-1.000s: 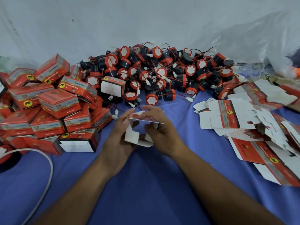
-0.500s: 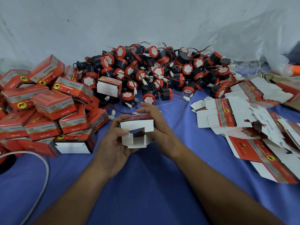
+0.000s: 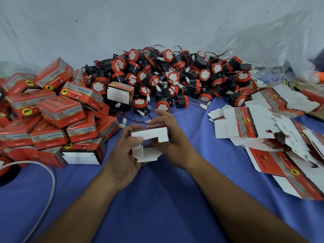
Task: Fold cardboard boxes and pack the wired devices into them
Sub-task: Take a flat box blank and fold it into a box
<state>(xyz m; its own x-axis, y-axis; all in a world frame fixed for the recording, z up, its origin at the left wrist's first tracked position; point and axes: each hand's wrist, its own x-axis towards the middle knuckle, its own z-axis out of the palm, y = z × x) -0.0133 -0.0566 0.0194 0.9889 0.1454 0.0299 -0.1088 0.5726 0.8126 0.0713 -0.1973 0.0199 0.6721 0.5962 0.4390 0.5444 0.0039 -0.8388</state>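
While both hands clamp the half-formed cardboard box (image 3: pixel 149 135) between them, it sits raised off the blue cloth (image 3: pixel 157 207), centre of view, long axis running left to right, palm to palm.

Left hand (image 3: pixel 122 155): thumb pressed on the notched white flap (image 3: pixel 158 135), fingers curled behind the side wall. Right hand (image 3: pixel 173 142): fingers wrapped over the red top, thumb near the flap's lower edge. End facing the wearer not yet closed; small side flap (image 3: pixel 137 151) hangs loose below.

Heap of wired devices (image 3: pixel 166 79) lies straight beyond the box, against the pale wall. Nearest red-capped device (image 3: pixel 163 106) is just past the right fingertips, so the right hand looks the nearer for a pick, once the flaps are tucked.

Folded boxes (image 3: pixel 52 116) stacked at left, flat blanks (image 3: pixel 254 127) spread at right. White cable (image 3: pixel 50 186) loops over the cloth at near left. Clear plastic sheeting (image 3: pixel 263 41) bunched at back right.
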